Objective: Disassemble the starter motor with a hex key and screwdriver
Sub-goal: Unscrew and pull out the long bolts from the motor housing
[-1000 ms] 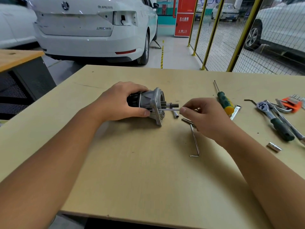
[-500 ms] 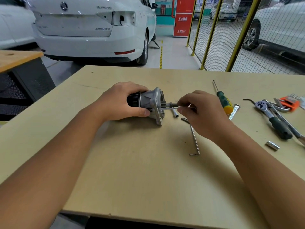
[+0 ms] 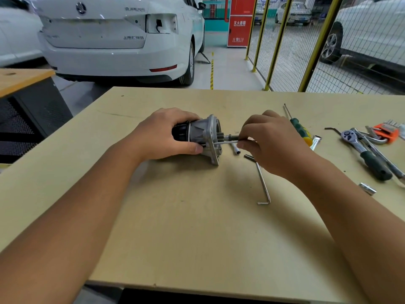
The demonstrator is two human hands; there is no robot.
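The starter motor (image 3: 205, 133), black body with a grey metal flange, lies on its side on the wooden table (image 3: 175, 227), its shaft pointing right. My left hand (image 3: 162, 134) is wrapped around the black body. My right hand (image 3: 269, 141) pinches a thin metal rod (image 3: 228, 142) that runs into the flange face; I cannot tell whether it is a long bolt or a hex key. A loose L-shaped hex key (image 3: 263, 185) lies just below my right hand. The green and yellow screwdriver (image 3: 299, 127) lies behind that hand.
A small socket (image 3: 236, 149) lies beside the flange. At the right are a ratchet wrench (image 3: 363, 152), an orange hex key set (image 3: 386, 132) and another socket (image 3: 367, 189). Beyond the table stand a white car (image 3: 118, 38) and a yellow mesh fence (image 3: 306, 44).
My right hand has moved left toward the flange, sliding the thin rod further in. The left hand and motor have stayed put.
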